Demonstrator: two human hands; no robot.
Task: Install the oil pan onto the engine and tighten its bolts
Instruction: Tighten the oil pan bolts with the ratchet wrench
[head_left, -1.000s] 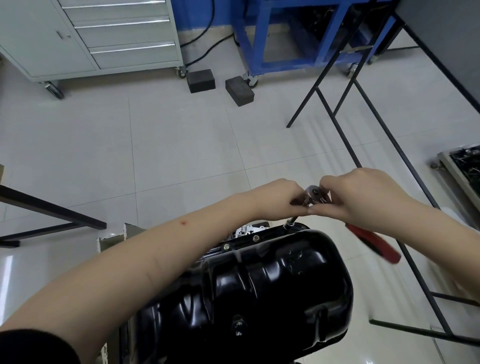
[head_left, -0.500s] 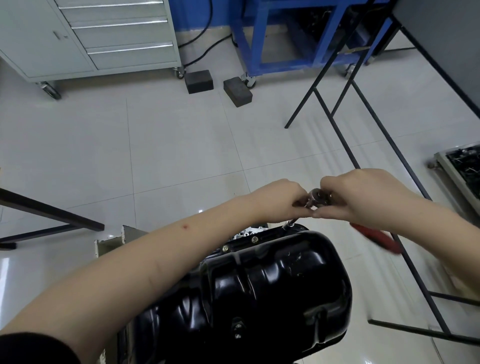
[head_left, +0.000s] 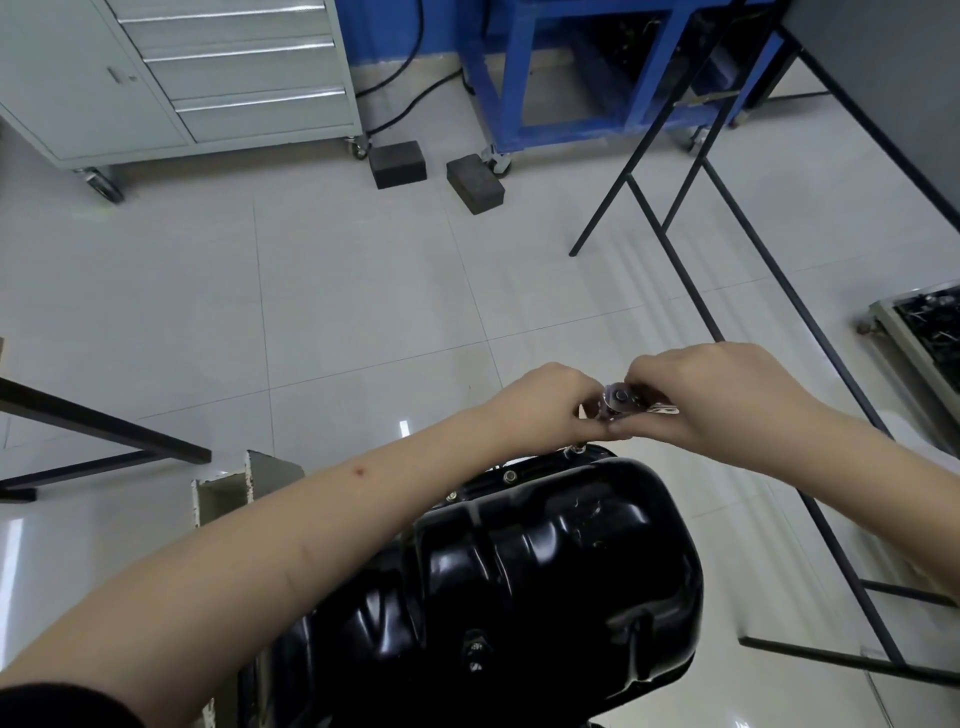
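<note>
**Far-end pan bolt under the ratchet**

Pale tiled shop floor fills the head view, w/ a grey drawer cabinet, blue stand and two dark blocks at the back.

Black oil pan sits low centre on the engine, flange bolts visible along its far edge.

Step, as I judge it: tightening the bolt at the pan's far end.

Left hand is curled round the ratchet head, steadying it above the flange. Right hand is closed over the handle; most of the handle is hidden. Both grips narrow, nothing loose.

Next move prob needs a short swing w/ the socket kept square on the bolt, then on to the next bolt.
</note>
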